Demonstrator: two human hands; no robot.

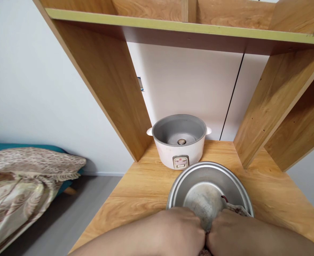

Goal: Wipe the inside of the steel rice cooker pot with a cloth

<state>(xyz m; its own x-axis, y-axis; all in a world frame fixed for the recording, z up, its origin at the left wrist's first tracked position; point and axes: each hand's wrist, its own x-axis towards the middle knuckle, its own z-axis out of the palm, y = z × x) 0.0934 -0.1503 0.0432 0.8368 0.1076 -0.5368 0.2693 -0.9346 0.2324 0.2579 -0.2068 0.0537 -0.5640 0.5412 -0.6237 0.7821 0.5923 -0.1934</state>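
A round metal inner pot [203,186] stands on the wooden desk, its inside dull and stained. Over its near side my left hand [182,225] and my right hand [228,229] are closed and almost touch at the knuckles. Both hands grip a patterned cloth [238,209]; one part of it sticks out beyond my right hand against the pot's inner wall, and a bit shows between the hands. A thin dark red loop [224,198] extends from the cloth into the pot. Most of the fingers are hidden beneath the hands.
A white rice cooker body [179,156] without its pot stands just behind, with side handles and a front switch. Wooden uprights [100,78] and a shelf [186,30] frame the desk [130,199]. To the left, a patterned cover [31,188] lies over teal furniture on the floor.
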